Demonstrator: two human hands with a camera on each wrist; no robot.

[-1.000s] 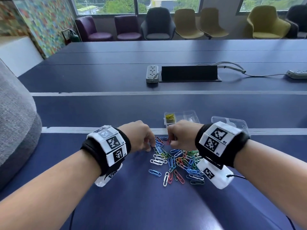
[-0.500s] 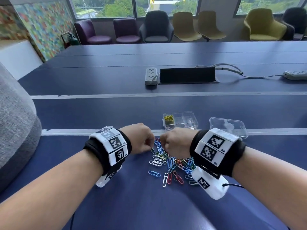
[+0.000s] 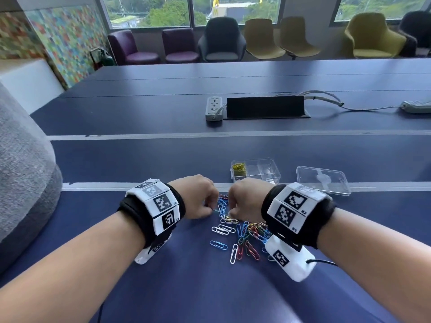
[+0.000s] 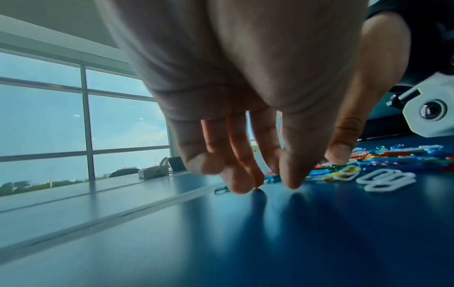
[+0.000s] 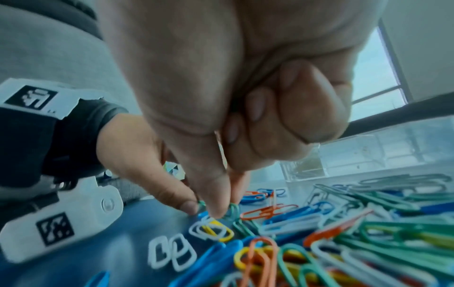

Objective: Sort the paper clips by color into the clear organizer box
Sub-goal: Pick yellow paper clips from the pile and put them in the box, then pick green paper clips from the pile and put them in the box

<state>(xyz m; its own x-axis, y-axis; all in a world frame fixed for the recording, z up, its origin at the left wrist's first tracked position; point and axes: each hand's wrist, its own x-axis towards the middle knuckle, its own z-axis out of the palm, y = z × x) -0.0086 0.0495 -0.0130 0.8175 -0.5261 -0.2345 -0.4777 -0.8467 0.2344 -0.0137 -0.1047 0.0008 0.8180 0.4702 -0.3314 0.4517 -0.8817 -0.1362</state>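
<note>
One navy table point(image 3: 163, 159), windows point(image 3: 149, 10), many chairs point(image 3: 221, 40) behind

Hidden from the head view behind curled knuckles: fingertips of the left hand point(image 3: 201, 198) and right hand point(image 3: 245, 199). Covered by the right wristband point(image 3: 296, 210): the right side of the paper clip pile point(image 3: 242, 231). Blurred in the right wrist view: the clear organizer box point(image 5: 356, 155), contents unreadable. Unclear in the left wrist view: whether the green clip point(image 4: 221, 190) is gripped or only touched. Cut off by picture edges: both forearms and the desk point(image 3: 210, 287).
</note>
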